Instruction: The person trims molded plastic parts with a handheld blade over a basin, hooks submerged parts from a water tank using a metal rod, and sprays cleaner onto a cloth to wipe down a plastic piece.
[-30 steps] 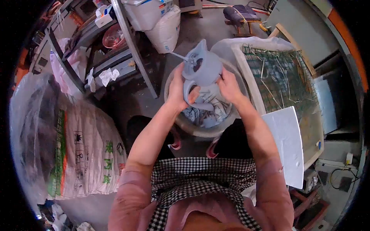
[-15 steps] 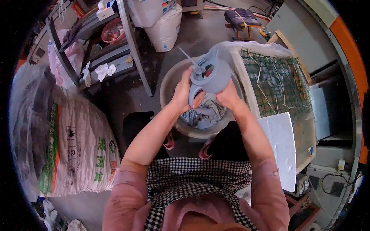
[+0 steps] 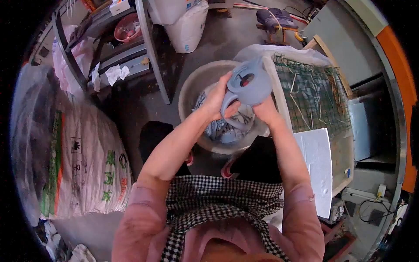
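Observation:
Between both hands is a grey-blue plastic jug (image 3: 256, 91) with a loop handle, tilted so that its round opening shows. My left hand (image 3: 217, 101) is closed on its handle side, fingers partly hidden behind the handle. My right hand (image 3: 265, 110) grips the lower right of the body; its fingertips are out of sight underneath. Below the jug stands a large round tub (image 3: 187, 102), holding many grey plastic scraps (image 3: 222, 130).
A frame with green mesh (image 3: 312, 94) stands right of the tub, a white foam sheet (image 3: 317, 170) in front of it. Printed woven sacks (image 3: 94, 161) fill the left. Behind are a metal rack (image 3: 150, 52), a white sack (image 3: 188, 30) and a cushioned stool (image 3: 276, 19).
The thin plastic stem with its clump at the jug's opening is gone from there. Both hands and the jug have shifted slightly right, and the jug has turned a little.

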`<act>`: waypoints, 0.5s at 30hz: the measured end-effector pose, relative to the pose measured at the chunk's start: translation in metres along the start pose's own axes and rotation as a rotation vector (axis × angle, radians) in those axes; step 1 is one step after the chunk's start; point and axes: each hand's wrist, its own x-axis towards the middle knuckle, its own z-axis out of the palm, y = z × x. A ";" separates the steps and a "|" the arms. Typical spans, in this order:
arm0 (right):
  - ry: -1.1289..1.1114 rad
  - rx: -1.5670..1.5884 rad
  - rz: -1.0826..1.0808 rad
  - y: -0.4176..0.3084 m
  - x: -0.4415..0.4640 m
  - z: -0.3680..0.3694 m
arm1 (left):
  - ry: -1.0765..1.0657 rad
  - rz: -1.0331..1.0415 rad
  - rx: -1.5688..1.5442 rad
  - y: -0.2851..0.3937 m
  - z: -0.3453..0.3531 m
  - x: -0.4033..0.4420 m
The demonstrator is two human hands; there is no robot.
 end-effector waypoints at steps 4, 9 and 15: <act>-0.287 0.250 0.367 -0.021 -0.005 -0.037 | 0.024 -0.070 0.102 0.002 0.001 0.000; -0.521 1.295 0.691 0.037 -0.012 -0.036 | 0.024 -0.132 0.007 0.004 -0.008 0.005; -0.466 -0.264 0.396 0.047 -0.005 -0.003 | 0.533 0.251 0.363 0.034 -0.004 -0.035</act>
